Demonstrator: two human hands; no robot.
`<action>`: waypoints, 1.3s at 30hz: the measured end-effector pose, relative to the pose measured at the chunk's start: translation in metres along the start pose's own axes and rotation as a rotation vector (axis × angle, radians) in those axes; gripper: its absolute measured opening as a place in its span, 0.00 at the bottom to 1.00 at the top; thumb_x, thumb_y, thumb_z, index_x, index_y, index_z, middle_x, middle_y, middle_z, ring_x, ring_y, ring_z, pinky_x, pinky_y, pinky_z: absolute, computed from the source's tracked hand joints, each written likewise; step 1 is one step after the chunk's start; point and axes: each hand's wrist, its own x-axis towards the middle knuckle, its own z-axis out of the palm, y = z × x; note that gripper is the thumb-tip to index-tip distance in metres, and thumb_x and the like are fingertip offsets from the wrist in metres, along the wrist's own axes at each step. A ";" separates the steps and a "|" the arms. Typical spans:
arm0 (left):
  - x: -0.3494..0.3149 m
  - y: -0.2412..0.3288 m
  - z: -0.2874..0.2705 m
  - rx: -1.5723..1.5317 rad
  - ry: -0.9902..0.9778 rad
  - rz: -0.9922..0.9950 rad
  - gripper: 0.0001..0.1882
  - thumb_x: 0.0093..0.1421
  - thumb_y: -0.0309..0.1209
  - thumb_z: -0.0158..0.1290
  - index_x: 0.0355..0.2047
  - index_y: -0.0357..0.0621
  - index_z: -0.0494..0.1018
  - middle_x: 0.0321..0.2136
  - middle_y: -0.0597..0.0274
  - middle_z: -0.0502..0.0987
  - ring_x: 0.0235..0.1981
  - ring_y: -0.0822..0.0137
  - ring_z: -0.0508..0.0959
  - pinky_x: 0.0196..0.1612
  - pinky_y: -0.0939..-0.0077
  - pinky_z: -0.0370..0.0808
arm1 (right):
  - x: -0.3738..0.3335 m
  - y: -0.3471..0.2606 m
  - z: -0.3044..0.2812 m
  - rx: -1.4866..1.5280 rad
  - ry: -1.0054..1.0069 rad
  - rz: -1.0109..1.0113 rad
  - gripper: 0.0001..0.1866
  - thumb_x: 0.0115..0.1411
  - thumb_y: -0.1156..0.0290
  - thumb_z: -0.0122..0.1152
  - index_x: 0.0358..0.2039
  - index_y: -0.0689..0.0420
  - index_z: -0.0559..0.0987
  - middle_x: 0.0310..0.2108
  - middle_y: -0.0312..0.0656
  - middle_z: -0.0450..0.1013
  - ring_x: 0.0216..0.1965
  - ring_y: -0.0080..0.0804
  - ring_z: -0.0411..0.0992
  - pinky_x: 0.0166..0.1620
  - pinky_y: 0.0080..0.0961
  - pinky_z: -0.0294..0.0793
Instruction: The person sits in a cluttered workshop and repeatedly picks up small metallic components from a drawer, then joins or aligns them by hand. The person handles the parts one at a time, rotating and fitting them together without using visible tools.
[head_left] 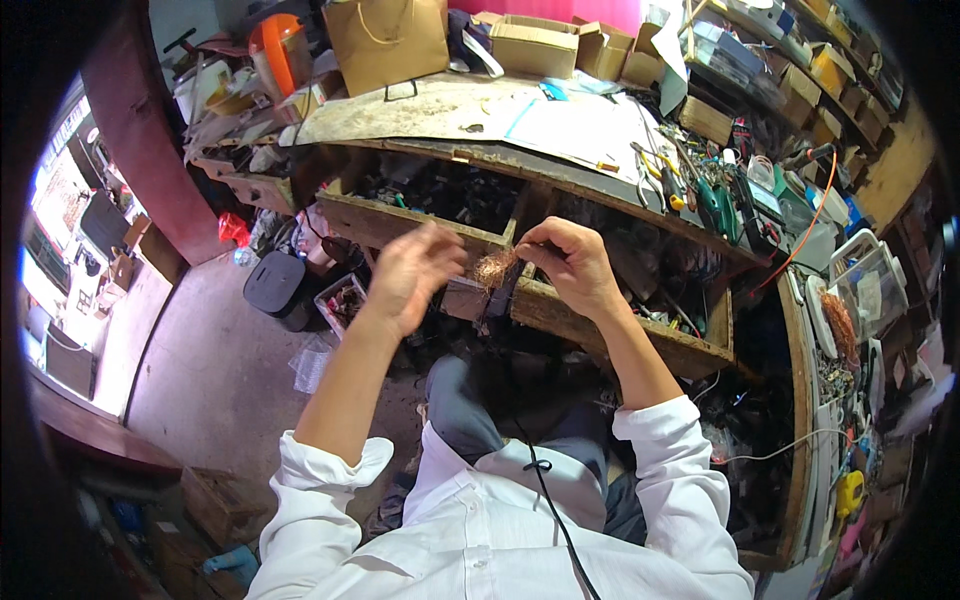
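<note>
A small tangled bundle of fine copper wire [494, 269] hangs in front of the bench drawers. My right hand [575, 268] pinches its upper right end between thumb and fingertips. Just left of the bundle is my left hand [415, 272], slightly blurred, with its fingers apart and nothing visible in them. It looks separate from the wire. Beneath and behind both hands are open wooden drawers; the left drawer [400, 222] is full of dark small parts, and the right drawer [620, 327] extends toward my lap.
On the workbench [380, 122] lie white sheets [590, 125], pliers [668, 180] and other tools. A paper bag [388, 45] and cardboard boxes [535, 45] stand at the back. More copper wire [838, 325] rests on the right-hand side surface. A dark bin [275, 288] is on the floor at left.
</note>
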 end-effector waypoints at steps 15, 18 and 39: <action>-0.013 -0.003 0.041 0.221 -0.365 -0.335 0.14 0.71 0.41 0.46 0.36 0.44 0.70 0.17 0.78 0.62 0.13 0.86 0.59 0.15 0.90 0.55 | 0.007 -0.014 -0.003 -0.166 -0.179 0.008 0.05 0.52 0.76 0.67 0.31 0.60 0.82 0.27 0.43 0.75 0.29 0.36 0.76 0.33 0.28 0.76; -0.017 0.004 0.039 0.237 -0.376 -0.316 0.13 0.70 0.37 0.50 0.32 0.41 0.72 0.18 0.74 0.67 0.13 0.86 0.61 0.15 0.90 0.57 | 0.011 -0.014 -0.005 -0.177 -0.252 0.058 0.07 0.51 0.75 0.68 0.31 0.60 0.82 0.29 0.45 0.76 0.29 0.38 0.77 0.33 0.29 0.76; -0.010 -0.016 0.028 0.255 -0.234 -0.131 0.12 0.67 0.33 0.53 0.40 0.35 0.79 0.29 0.56 0.81 0.24 0.74 0.79 0.26 0.82 0.76 | -0.017 0.003 0.009 0.251 0.170 0.391 0.07 0.54 0.81 0.68 0.34 0.59 0.84 0.27 0.33 0.79 0.26 0.14 0.72 0.29 0.15 0.72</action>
